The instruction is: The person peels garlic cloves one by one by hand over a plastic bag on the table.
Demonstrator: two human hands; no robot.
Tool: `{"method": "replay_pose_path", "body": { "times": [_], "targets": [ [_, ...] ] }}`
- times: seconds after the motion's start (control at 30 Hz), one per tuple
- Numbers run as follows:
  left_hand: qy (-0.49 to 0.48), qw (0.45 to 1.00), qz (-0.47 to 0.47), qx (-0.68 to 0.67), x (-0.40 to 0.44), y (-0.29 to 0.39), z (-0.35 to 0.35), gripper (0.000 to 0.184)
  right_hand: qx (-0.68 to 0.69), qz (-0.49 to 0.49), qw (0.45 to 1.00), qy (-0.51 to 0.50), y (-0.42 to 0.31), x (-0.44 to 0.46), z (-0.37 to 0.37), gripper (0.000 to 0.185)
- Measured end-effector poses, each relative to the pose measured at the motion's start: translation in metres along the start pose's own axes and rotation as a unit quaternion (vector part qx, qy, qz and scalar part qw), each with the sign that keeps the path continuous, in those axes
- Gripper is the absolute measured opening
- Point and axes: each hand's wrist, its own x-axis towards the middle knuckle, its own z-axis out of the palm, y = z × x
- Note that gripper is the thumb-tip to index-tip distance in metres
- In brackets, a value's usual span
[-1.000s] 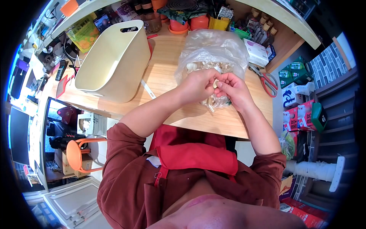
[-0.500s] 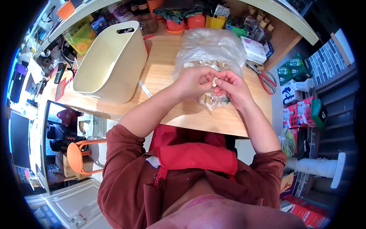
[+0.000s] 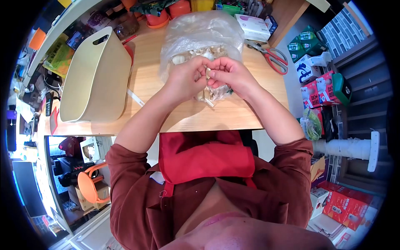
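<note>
A small pale garlic clove [image 3: 208, 73] is pinched between the fingertips of both hands. My left hand [image 3: 187, 78] has its fingers curled in against the clove. My right hand [image 3: 234, 76] grips it from the other side, thumb on top. Beneath and behind the hands lies a clear plastic bag [image 3: 198, 31], its mouth spread towards me. Garlic pieces and papery skins [image 3: 208, 51] lie in it, with a whitish bulb [image 3: 179, 59] near its left side. The hands cover part of the bag's contents.
A tall cream bin [image 3: 98, 79] stands at the table's left. Red-handled scissors [image 3: 273, 58] lie right of the bag, near a white box [image 3: 252, 28]. A thin white strip [image 3: 135, 98] rests beside the bin. Packaged goods [image 3: 321, 91] are stacked off the table's right side.
The head view has shifted, so the table and bag appear farther left and higher. Both hands remain together at the clove, with only slight finger movement.
</note>
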Motion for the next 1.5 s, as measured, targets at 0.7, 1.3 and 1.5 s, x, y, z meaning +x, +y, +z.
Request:
{"method": "replay_pose_path", "body": {
  "times": [0.7,1.3,1.5],
  "targets": [
    [0.035,0.999,-0.003,0.014,0.001,0.005,-0.003,0.023,-0.019,-0.024,0.999,-0.011,0.002,0.001,0.003,0.018],
    [0.153,0.982,0.095,0.064,0.006,-0.006,-0.008,0.01,-0.014,-0.038,0.999,-0.016,-0.001,-0.002,-0.002,0.017],
    [0.104,0.988,0.091,0.065,0.008,-0.01,-0.008,0.01,0.007,-0.053,0.999,0.013,0.0,-0.001,-0.004,0.018]
  ]
}}
